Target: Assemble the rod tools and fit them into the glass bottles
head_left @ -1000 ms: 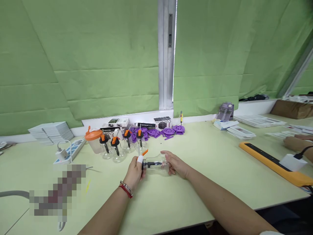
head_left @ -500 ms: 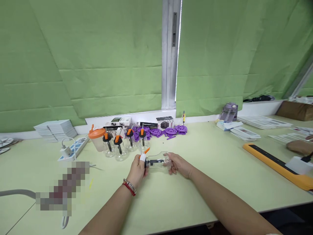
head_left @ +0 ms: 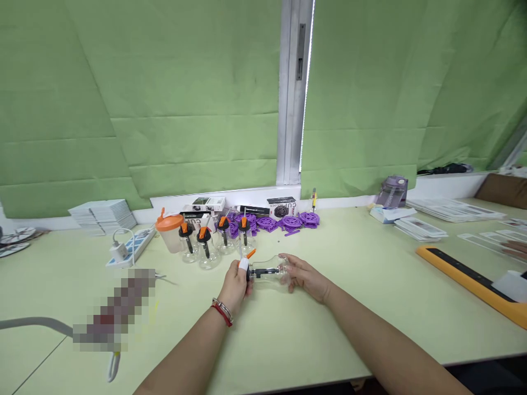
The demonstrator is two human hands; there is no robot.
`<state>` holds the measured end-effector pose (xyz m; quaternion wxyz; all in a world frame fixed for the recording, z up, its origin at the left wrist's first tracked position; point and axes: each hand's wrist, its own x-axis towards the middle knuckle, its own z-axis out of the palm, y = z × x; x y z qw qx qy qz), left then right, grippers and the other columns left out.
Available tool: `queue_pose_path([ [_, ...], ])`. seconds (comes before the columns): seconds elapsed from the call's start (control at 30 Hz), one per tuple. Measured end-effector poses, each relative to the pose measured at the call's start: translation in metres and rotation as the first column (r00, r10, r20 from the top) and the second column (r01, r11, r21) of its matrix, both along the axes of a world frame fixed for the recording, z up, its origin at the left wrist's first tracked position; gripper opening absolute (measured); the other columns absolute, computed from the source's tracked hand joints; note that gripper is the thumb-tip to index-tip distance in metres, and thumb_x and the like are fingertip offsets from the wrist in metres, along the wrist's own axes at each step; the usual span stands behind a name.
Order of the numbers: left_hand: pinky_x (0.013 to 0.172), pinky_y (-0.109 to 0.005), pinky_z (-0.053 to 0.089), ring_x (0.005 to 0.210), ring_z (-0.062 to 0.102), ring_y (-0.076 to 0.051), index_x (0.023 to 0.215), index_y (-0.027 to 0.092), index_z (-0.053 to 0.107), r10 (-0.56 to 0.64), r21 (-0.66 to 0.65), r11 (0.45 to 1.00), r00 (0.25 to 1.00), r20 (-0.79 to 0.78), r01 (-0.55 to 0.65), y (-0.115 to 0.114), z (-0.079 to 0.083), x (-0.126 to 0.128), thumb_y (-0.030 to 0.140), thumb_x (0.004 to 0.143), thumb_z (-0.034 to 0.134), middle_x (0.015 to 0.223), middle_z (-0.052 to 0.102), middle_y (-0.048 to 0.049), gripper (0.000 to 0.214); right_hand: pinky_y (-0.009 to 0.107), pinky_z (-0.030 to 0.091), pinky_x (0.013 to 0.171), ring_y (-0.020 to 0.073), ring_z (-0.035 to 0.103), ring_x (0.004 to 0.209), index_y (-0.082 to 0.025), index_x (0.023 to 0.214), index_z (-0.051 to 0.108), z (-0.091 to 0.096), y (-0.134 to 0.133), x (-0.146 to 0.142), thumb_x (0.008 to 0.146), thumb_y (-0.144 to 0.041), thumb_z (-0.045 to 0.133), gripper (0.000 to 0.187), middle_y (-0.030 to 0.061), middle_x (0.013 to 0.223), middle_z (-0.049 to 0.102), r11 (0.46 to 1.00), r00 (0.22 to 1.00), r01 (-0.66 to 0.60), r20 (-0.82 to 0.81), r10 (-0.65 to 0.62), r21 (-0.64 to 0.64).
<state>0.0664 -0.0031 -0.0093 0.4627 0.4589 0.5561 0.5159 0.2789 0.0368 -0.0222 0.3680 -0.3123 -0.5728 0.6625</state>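
A clear bottle [head_left: 269,272] lies sideways between my hands, a black stem showing inside it. Wrapped round its black-and-orange cap end is my left hand [head_left: 236,282], with white covering on the thumb tip; an orange piece juts out above. My right hand [head_left: 302,274] curls round the bottle's wide base, fingers partly hidden behind it. Similar bottles with black-and-orange tops stand upright just beyond my left hand, the nearest being one clear bottle [head_left: 208,258].
Behind the bottles are an orange-lidded container [head_left: 171,230], purple plastic pieces [head_left: 291,222] and boxes [head_left: 282,207]. A power strip [head_left: 135,247] and white stack [head_left: 101,216] lie left. On the right are a yellow-orange bar [head_left: 465,280], papers [head_left: 422,227] and another person's hand [head_left: 516,248].
The view has shifted slightly, so the whole scene sits a little further right. Both hands keep hold of the bottle in nearly the same pose. The other person's hand at right has moved.
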Motion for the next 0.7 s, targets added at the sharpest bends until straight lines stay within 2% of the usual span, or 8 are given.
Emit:
queue_pose_path([
  [0.07, 0.03, -0.017, 0.021, 0.033, 0.036, -0.008, 0.082, 0.022, 0.038, 0.003, -0.005, 1.0, 1.0, 0.006, -0.003, 0.0, 0.001, 0.0, 0.054, 0.086, 0.036, 0.049, 0.046, 0.0072, 0.032, 0.021, 0.039, 0.042, 0.0133, 0.059, 0.06, -0.02, 0.125, 0.05, -0.005, 0.003, -0.002, 0.082, -0.056, 0.053, 0.056, 0.0047, 0.083, 0.058, 1.0, 0.997, 0.01, 0.073, -0.01, 0.008],
  [0.13, 0.03, -0.017, 0.021, 0.033, 0.036, -0.007, 0.082, 0.022, 0.039, 0.006, -0.01, 1.0, 1.0, 0.014, -0.006, -0.001, 0.002, -0.001, 0.056, 0.085, 0.036, 0.05, 0.046, 0.0072, 0.034, 0.02, 0.035, 0.04, 0.0113, 0.054, 0.055, -0.017, 0.124, 0.053, -0.009, 0.006, -0.003, 0.085, -0.061, 0.043, 0.059, 0.0028, 0.073, 0.056, 0.998, 0.991, 0.032, 0.128, -0.038, 0.047],
  [0.2, 0.03, -0.017, 0.021, 0.033, 0.037, -0.007, 0.083, 0.022, 0.039, 0.014, -0.001, 1.0, 1.0, 0.022, -0.014, -0.001, 0.003, -0.001, 0.056, 0.085, 0.036, 0.05, 0.047, 0.0071, 0.035, 0.021, 0.039, 0.046, 0.0117, 0.055, 0.063, -0.019, 0.129, 0.049, -0.009, 0.005, -0.004, 0.086, -0.059, 0.044, 0.059, 0.0045, 0.082, 0.057, 0.994, 0.992, 0.049, 0.113, -0.06, 0.098],
  [0.3, 0.03, -0.017, 0.021, 0.033, 0.037, -0.007, 0.083, 0.022, 0.039, 0.027, 0.018, 0.999, 0.999, 0.025, -0.027, 0.0, 0.003, -0.001, 0.057, 0.084, 0.038, 0.051, 0.047, 0.007, 0.035, 0.024, 0.047, 0.062, 0.0144, 0.058, 0.084, -0.028, 0.14, 0.033, -0.004, 0.001, -0.003, 0.08, -0.05, 0.06, 0.069, 0.0071, 0.111, 0.053, 0.991, 0.998, 0.04, 0.044, -0.046, 0.129],
  [0.4, 0.03, -0.016, 0.021, 0.033, 0.037, -0.007, 0.083, 0.022, 0.039, 0.022, 0.017, 1.0, 1.0, 0.015, -0.022, 0.0, 0.001, 0.0, 0.058, 0.083, 0.038, 0.052, 0.048, 0.0071, 0.036, 0.024, 0.047, 0.059, 0.0129, 0.061, 0.076, -0.033, 0.139, 0.03, 0.0, -0.003, -0.003, 0.075, -0.046, 0.067, 0.075, 0.0066, 0.118, 0.049, 0.995, 0.998, 0.036, 0.044, -0.04, 0.098],
  [0.53, 0.031, -0.017, 0.021, 0.032, 0.036, -0.007, 0.084, 0.022, 0.039, 0.002, 0.035, 0.999, 0.999, -0.036, -0.001, -0.001, -0.003, 0.001, 0.054, 0.084, 0.038, 0.051, 0.047, 0.0075, 0.031, 0.018, 0.031, 0.038, 0.0071, 0.053, 0.048, -0.026, 0.129, 0.041, -0.005, 0.0, -0.006, 0.082, -0.058, 0.052, 0.059, 0.0036, 0.09, 0.06, 0.999, 0.995, 0.016, 0.093, -0.019, 0.033],
  [0.6, 0.032, -0.017, 0.023, 0.032, 0.036, -0.007, 0.085, 0.022, 0.04, -0.02, 0.068, 0.997, 0.998, -0.064, 0.024, -0.001, -0.004, 0.0, 0.051, 0.085, 0.038, 0.051, 0.047, 0.0077, 0.029, 0.017, 0.022, 0.034, 0.0059, 0.045, 0.04, -0.02, 0.122, 0.046, -0.011, 0.004, -0.007, 0.084, -0.065, 0.041, 0.059, 0.0024, 0.074, 0.06, 0.999, 0.992, 0.034, 0.12, -0.033, 0.0],
  [0.7, 0.033, -0.018, 0.024, 0.033, 0.037, -0.007, 0.086, 0.023, 0.039, -0.034, 0.098, 0.994, 0.996, -0.078, 0.042, -0.001, -0.005, 0.0, 0.049, 0.086, 0.039, 0.052, 0.048, 0.0073, 0.027, 0.017, 0.023, 0.034, 0.0078, 0.045, 0.041, -0.016, 0.121, 0.047, -0.015, 0.006, -0.006, 0.084, -0.069, 0.031, 0.067, 0.0037, 0.069, 0.06, 0.998, 0.991, 0.054, 0.127, -0.049, -0.033],
])
